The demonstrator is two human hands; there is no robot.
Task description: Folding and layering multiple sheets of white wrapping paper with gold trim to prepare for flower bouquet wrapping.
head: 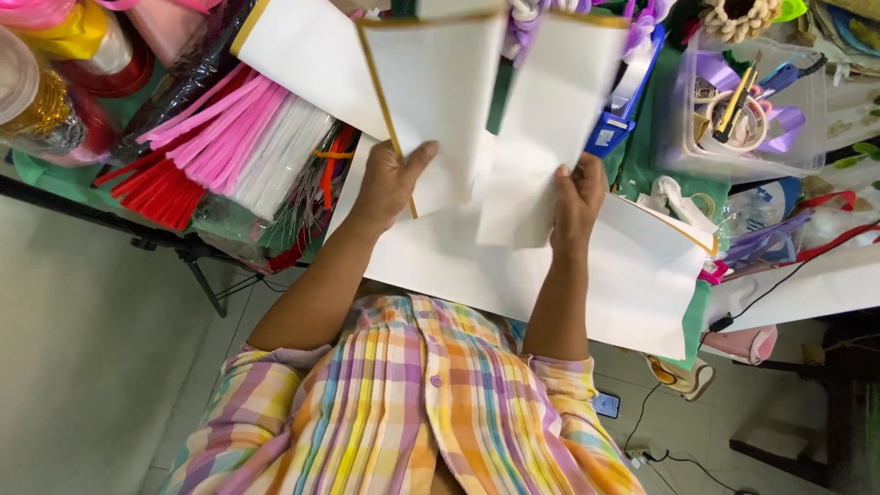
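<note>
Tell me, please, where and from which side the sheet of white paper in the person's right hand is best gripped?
Grip the white sheet at its lower edge, from the person's own side, as the right hand does now: thumb on the face, fingers behind. That edge is free and nearest the body, while the far end reaches over the cluttered table. The left hand holds the other sheet in likely the same way.

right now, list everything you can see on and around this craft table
white sheets with gold edge: two held up, more lying flat under them
pipe cleaners: one heap, pink, red and white, table's left side
ribbon spools: several, gold, red and pink, top left corner
clear plastic box: one, holding tools and purple ribbon, top right
blue stapler: one, right of the sheets
green table cover: one, under everything
checked shirt: one, pastel, bottom centre
left hand: grips the left sheet
right hand: grips the right sheet
</note>
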